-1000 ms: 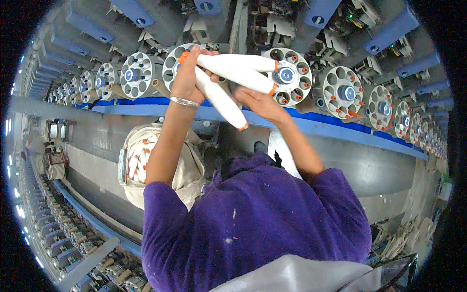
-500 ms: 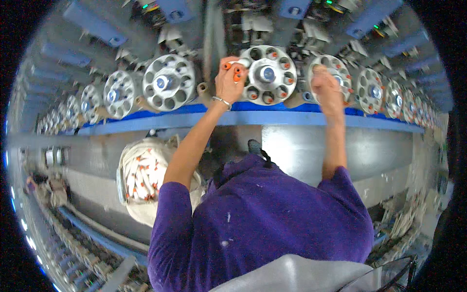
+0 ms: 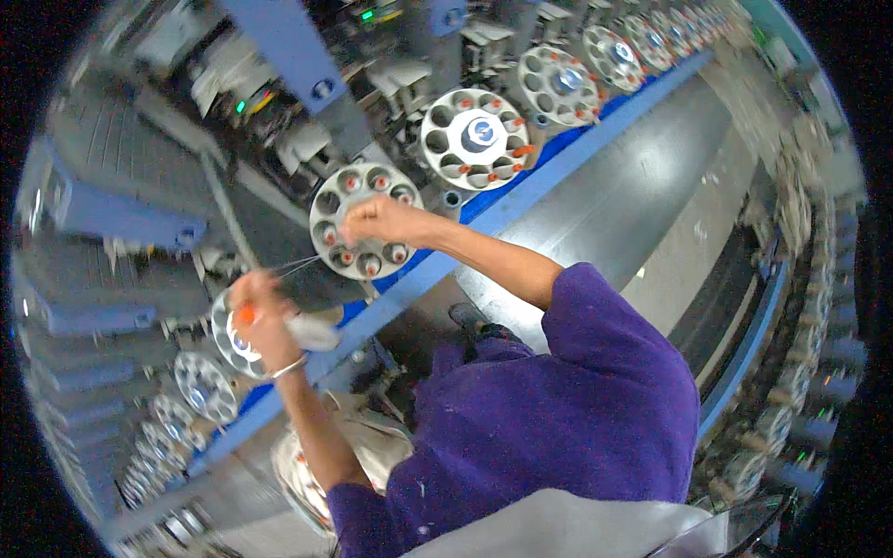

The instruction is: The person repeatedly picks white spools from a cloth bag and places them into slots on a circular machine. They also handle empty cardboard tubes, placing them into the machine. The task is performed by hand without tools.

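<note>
My left hand [image 3: 267, 321], somewhat smeared by motion, is closed around yarn bobbins; an orange tube end [image 3: 246, 314] shows at its fingers and a white yarn bobbin [image 3: 314, 332] sticks out beside the palm. It hovers over a round magazine [image 3: 223, 333] with a pale hub. My right hand [image 3: 381, 221] is closed above the neighbouring round magazine [image 3: 369, 267], whose pockets hold several red-tipped bobbins [image 3: 398, 252]. Thin threads [image 3: 299, 265] stretch from near my left hand toward this magazine. What the right fingers pinch is too small to make out.
More round magazines [image 3: 453, 174] line the machine to both sides, above a blue rail [image 3: 502, 209]. Below the left forearm hangs a cloth bag [image 3: 358, 423] with bobbins. A grey upright pipe [image 3: 228, 209] stands behind the hands.
The view has turned, tilting the machine row. My right hand has moved left from one magazine to the neighbouring one. My left hand, still holding bobbins, has shifted left over another magazine; threads now show.
</note>
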Demonstrator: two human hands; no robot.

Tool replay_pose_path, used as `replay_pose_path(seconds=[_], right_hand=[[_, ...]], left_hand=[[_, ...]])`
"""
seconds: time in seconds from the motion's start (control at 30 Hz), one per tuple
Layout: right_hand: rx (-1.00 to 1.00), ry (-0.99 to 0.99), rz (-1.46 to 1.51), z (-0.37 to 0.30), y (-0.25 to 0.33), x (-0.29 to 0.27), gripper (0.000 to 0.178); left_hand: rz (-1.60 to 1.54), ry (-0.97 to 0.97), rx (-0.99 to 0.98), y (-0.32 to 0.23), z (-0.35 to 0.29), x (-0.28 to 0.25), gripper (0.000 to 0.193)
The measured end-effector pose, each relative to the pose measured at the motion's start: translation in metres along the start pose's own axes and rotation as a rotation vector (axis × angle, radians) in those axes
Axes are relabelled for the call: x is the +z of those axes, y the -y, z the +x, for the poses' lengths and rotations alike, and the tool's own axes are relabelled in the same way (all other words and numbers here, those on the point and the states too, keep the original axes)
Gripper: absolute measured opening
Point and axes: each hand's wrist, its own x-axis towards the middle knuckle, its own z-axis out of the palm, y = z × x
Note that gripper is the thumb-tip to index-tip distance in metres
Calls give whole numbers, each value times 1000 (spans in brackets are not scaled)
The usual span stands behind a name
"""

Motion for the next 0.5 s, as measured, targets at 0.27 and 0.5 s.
replay_pose_path(seconds=[0.27,0.5], right_hand=[[140,-237,-1167,35,-91,2,23],[-265,-216,-445,-1,45,2,19]], left_hand=[[-72,85,136,12,-3,6,29],[-467,124,-62,38,16,29,22]])
